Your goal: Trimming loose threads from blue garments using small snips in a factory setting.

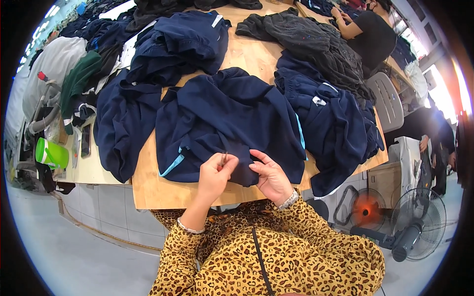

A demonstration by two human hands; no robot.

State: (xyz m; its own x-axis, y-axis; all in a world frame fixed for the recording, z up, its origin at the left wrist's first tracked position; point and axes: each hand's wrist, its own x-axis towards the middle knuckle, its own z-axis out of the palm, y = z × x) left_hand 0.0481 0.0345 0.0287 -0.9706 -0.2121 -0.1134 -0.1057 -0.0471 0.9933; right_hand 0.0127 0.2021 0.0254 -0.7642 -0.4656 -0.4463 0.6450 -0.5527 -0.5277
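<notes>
The left hand [215, 173] is curled nearly closed, thumb and forefinger pinching a small thin tool [223, 158] that sticks up just above the hem of a navy garment [232, 118]. The right hand [270, 176] is half open, fingers bent, its fingertips pressing and gathering the same hem just right of the left hand. That navy garment lies spread on the near part of a wooden table [158, 190], its lower edge at the table's front edge, a light-blue stripe showing on each side.

Around it lie about four more navy heaps [335, 123] and one dark grey heap [316, 44] beyond it. One green cup [51, 153] stands far left of the garment. One other person [368, 29] sits at the table's far right corner. Two fans [417, 222] stand on the floor, right of the table.
</notes>
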